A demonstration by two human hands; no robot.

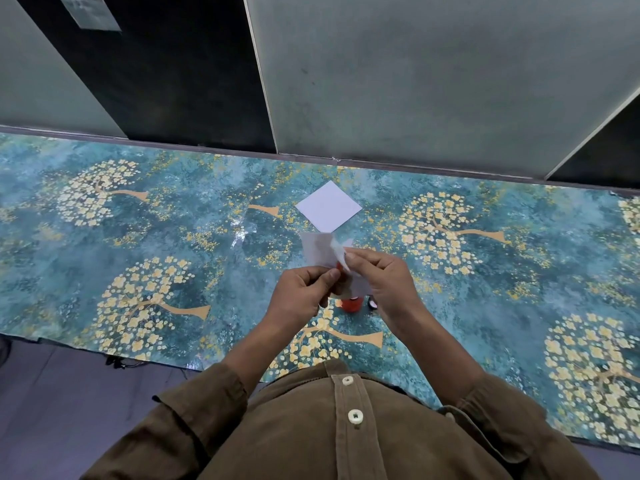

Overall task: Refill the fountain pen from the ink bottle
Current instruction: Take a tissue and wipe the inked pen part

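Observation:
Both my hands meet above the table's middle. My left hand (304, 289) pinches a small red, pen-like piece, mostly hidden by fingers and tissue. My right hand (382, 275) holds a crumpled white tissue (320, 252) wrapped around that piece. Directly beneath the hands, a red ink bottle (353, 304) stands on the table, partly hidden. A small round dark cap (373, 303) lies just right of the bottle.
A square white paper (329, 206) lies flat beyond my hands. A crinkled clear plastic wrapper (242, 230) sits to its left. The table wears a teal cloth with yellow trees (138, 271). Grey panels rise behind the far edge.

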